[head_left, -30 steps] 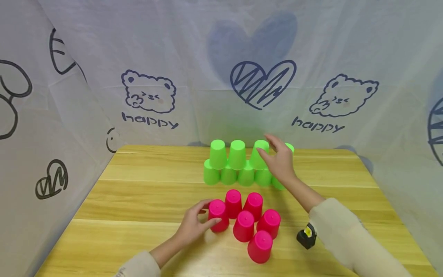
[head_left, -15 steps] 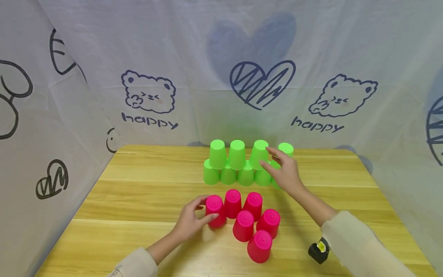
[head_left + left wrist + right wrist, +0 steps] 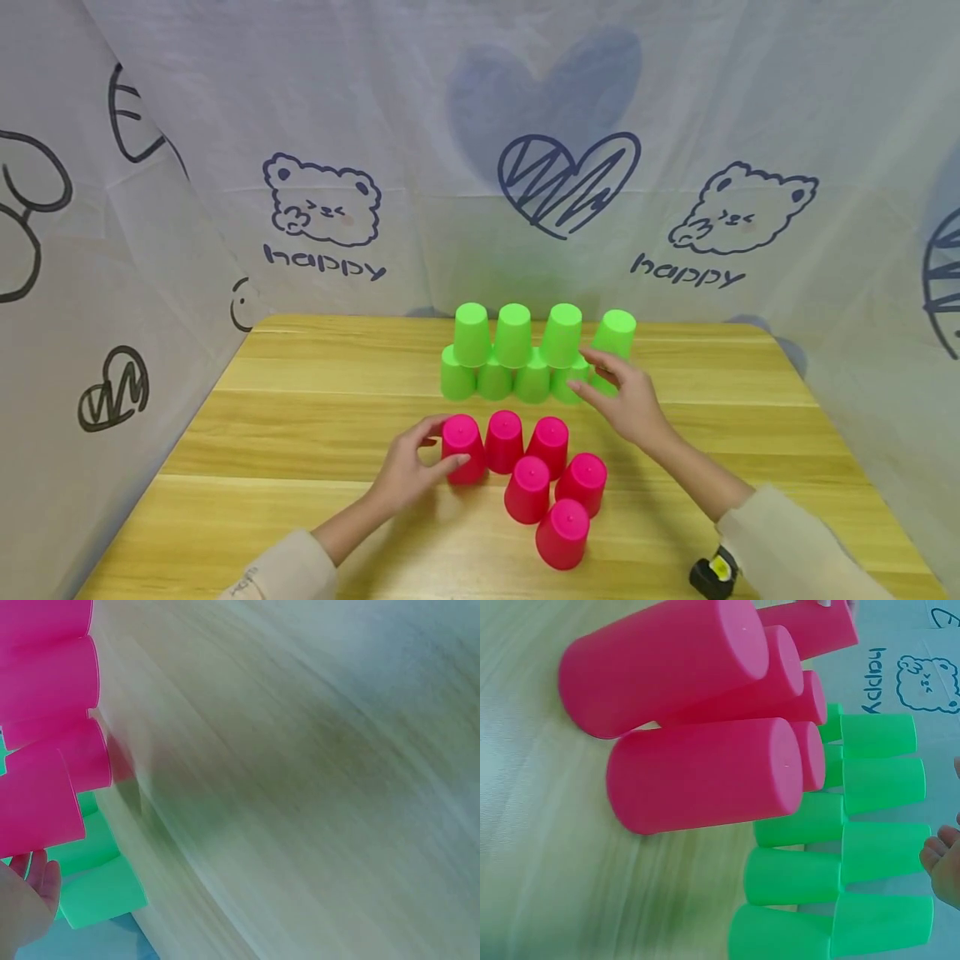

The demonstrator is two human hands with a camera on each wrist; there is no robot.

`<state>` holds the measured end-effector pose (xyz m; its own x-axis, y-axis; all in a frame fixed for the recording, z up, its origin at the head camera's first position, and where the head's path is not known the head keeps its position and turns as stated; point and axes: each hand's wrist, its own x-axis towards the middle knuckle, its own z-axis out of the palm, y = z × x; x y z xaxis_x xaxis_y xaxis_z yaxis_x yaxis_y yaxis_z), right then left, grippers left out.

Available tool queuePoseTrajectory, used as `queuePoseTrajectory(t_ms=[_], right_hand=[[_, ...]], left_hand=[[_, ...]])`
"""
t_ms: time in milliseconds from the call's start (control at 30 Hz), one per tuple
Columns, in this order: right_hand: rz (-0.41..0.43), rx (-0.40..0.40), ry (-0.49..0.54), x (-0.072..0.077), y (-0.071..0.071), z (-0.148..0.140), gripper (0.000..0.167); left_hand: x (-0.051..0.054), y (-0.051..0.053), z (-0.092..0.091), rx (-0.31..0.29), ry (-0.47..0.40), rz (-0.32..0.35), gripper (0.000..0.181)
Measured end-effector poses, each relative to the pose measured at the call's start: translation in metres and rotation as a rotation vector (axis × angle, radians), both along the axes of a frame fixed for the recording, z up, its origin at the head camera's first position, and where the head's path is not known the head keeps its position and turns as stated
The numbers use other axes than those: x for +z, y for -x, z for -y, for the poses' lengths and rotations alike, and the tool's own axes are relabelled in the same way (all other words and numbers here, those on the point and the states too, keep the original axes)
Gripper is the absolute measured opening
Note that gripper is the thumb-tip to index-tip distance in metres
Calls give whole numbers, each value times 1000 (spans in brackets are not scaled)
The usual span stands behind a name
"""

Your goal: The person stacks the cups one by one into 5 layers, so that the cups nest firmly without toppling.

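Observation:
Green cups stand upside down in two tiers at the back, among them an upper cup (image 3: 562, 335) and a rightmost upper cup (image 3: 616, 332). My right hand (image 3: 628, 403), thumb and fingers apart and nothing between them, is in front of the right end of the tiers; the right wrist view catches this hand (image 3: 946, 864) at its edge. With thumb and fingers around its sides, my left hand (image 3: 408, 468) holds the leftmost pink cup (image 3: 462, 450). In the left wrist view, fingertips of the left hand (image 3: 30, 896) touch that pink cup (image 3: 37, 804).
Several other upside-down pink cups stand close together right of the held one, the nearest pink cup (image 3: 562, 535) toward the front. The wooden table (image 3: 300, 417) meets a printed cloth (image 3: 435, 233) behind. A black and yellow object (image 3: 714, 573) sits by the right sleeve.
My right hand has drawn down and right from the third upper green cup, uncovering the rightmost one. The left hand and its pink cup have shifted slightly left and back.

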<state>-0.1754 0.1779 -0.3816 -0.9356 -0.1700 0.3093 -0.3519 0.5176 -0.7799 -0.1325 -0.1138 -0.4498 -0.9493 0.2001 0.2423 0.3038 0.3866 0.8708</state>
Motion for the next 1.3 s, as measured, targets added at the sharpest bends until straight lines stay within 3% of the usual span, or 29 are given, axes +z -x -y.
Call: queuePoseTrajectory(t_ms=[267, 833, 1300], right_hand=[[27, 32, -38, -9, -13, -6, 48], [59, 90, 19, -37, -37, -22, 47], [95, 161, 33, -64, -52, -26, 46]], left_hand=[[7, 5, 2, -3, 11, -25, 47], [21, 18, 12, 16, 58, -72, 47], [47, 27, 14, 16, 76, -106, 48]])
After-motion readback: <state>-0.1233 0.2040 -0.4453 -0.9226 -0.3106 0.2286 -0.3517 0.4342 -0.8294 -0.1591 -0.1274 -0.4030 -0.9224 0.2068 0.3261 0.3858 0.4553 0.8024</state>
